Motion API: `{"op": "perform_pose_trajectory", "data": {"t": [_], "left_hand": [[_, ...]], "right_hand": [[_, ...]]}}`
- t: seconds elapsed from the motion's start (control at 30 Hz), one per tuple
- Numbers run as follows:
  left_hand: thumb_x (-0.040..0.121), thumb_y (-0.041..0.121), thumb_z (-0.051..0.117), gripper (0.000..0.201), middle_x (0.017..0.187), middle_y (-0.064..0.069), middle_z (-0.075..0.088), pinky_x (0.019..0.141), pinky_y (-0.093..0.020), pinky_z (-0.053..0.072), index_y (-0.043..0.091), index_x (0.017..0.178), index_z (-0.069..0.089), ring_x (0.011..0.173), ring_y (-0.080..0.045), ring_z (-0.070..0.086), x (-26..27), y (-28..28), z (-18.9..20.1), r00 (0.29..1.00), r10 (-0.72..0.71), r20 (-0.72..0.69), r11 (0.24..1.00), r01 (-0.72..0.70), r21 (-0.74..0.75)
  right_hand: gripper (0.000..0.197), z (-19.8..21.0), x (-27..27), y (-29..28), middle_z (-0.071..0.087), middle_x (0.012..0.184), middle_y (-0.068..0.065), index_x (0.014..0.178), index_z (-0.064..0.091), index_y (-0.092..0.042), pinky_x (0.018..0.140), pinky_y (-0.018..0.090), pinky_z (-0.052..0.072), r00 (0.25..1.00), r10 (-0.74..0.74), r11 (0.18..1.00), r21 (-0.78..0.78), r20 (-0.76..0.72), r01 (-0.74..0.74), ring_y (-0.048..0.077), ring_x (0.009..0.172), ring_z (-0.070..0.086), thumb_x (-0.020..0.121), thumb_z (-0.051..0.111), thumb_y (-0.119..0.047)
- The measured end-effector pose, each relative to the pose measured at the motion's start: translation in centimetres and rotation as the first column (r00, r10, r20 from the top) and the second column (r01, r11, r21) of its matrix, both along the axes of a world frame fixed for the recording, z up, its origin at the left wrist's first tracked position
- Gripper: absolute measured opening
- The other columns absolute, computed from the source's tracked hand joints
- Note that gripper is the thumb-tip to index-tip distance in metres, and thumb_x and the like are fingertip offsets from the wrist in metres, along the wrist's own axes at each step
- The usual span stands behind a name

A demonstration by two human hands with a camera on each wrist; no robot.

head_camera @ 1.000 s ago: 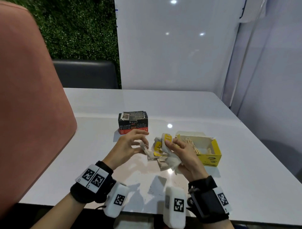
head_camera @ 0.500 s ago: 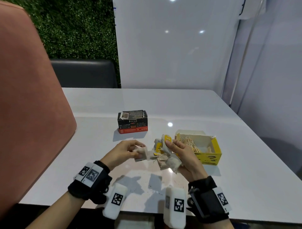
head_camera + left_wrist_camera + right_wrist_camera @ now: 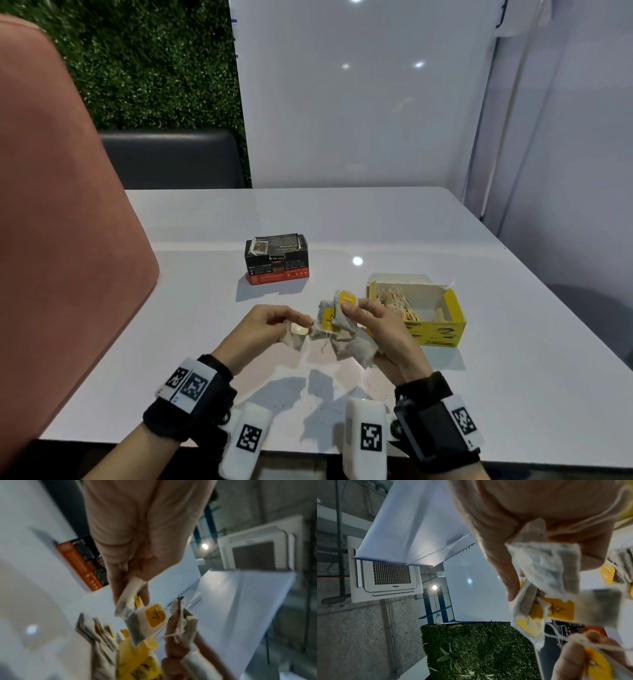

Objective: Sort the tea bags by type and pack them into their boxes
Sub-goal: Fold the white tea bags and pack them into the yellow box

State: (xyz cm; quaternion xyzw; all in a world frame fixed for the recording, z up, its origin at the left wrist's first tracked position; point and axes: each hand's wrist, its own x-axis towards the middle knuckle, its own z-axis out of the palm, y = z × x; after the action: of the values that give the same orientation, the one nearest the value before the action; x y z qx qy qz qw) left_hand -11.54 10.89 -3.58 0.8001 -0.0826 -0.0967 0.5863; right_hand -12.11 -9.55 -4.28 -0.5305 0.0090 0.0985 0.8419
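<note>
My right hand grips a bunch of tea bags with yellow tags above the table, just left of the open yellow box. In the right wrist view the same bunch of tea bags hangs from its fingers. My left hand pinches a single tea bag pulled a little left of the bunch; a string still links them. That tea bag shows in the left wrist view between the fingers. The black and red box stands farther back on the table, its top closed.
The white table has bare room on the right and at the back. A pink chair back rises at the left. A dark bench and a white wall panel stand beyond the far edge. The yellow box holds tea bags with strings.
My left hand has drawn one tea bag out of the bunch and moved it left and down. My right hand has stayed about where it was, holding the rest.
</note>
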Motion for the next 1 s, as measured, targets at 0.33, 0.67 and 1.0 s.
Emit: {"op": "perform_pose_trajectory", "data": {"t": [0.33, 0.67, 1.0], "left_hand": [[0.076, 0.033, 0.072, 0.020, 0.071, -0.003, 0.069, 0.072, -0.030, 0.047, 0.013, 0.075, 0.072, 0.069, -0.013, 0.061, -0.5, -1.9, 0.7, 0.996, 0.058, 0.063, 0.997, -0.054, -0.050], [0.088, 0.025, 0.063, 0.010, 0.064, 0.006, 0.057, 0.054, -0.013, 0.042, 0.022, 0.097, 0.067, 0.049, 0.000, 0.050, 2.0, -0.2, 6.8, 0.860, -0.507, -0.058, 0.533, 0.366, 0.763], [0.089, 0.005, 0.058, 0.017, 0.076, -0.004, 0.063, 0.056, -0.018, 0.053, 0.001, 0.105, 0.064, 0.064, -0.006, 0.062, 2.4, -1.3, 4.9, 0.983, -0.167, -0.076, 0.954, 0.180, 0.241]], "right_hand": [[0.017, 0.3, -0.4, 1.0, 0.067, 0.086, 0.020, 0.076, 0.063, -0.007, 0.071, 0.036, 0.054, 0.998, -0.006, 0.998, -0.062, 0.069, 0.010, 0.028, 0.075, 0.065, 0.068, 0.073, -0.017], [0.028, 1.4, -0.9, -1.2, 0.074, 0.097, 0.011, 0.095, 0.060, 0.002, 0.083, 0.038, 0.054, 0.982, 0.108, 0.943, -0.328, 0.158, -0.051, 0.024, 0.093, 0.070, 0.078, 0.070, -0.019], [0.022, 0.2, -1.0, 0.0, 0.063, 0.062, 0.006, 0.062, 0.058, -0.009, 0.047, 0.013, 0.042, 0.985, -0.054, 0.918, -0.381, 0.165, 0.114, 0.009, 0.053, 0.057, 0.074, 0.074, -0.001]]}}
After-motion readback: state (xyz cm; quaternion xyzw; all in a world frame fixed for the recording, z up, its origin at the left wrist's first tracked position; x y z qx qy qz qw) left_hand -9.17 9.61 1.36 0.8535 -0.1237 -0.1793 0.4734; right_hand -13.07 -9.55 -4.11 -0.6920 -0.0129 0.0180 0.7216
